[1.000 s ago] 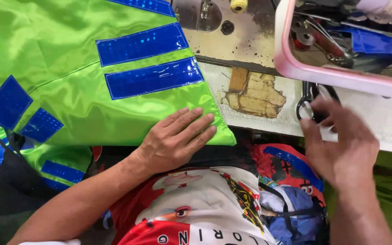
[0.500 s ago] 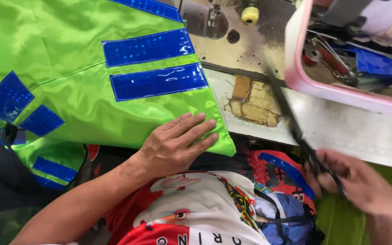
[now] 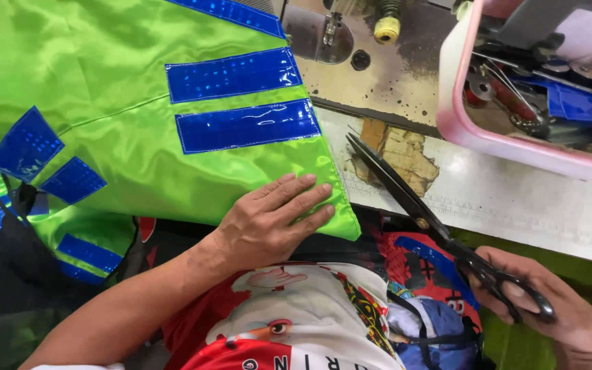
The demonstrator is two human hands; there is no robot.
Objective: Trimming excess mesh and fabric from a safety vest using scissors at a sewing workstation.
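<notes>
- Two hands are showing: left hand [image 3: 275, 219] and right hand [image 3: 549, 308].
- One pair of scissors [image 3: 433, 226], black, long blades, is being held by the right hand; the fingers are clamped through the loops at lower right.
- The blades are lying together, tip pointing up-left toward the worn patch [image 3: 399, 154] on the table [image 3: 515, 205].
- The scissors are crossing the table's front edge, tip just beside the vest's corner, not touching it as far as can be told.
- One vest [image 3: 104, 123], shiny neon green, is lying spread over the table's left part and hanging off toward the lap.
- Blue reflective strips: two long ones [image 3: 241, 103] are sitting stacked near the vest's right edge, a third is running along the top edge, and several shorter patches are showing at left and lower left.
- The left hand is lying flat, fingers apart and extended, pressing on the vest's lower right corner, gripping nothing.
- One pink tray [image 3: 467, 123] is sitting at upper right, holding bobbins and small tools; count cannot be told.
- One sewing machine [image 3: 330, 31] is sitting at top centre, with a yellow knob.
- A red-and-white printed shirt [image 3: 296, 322] is filling the bottom centre.
</notes>
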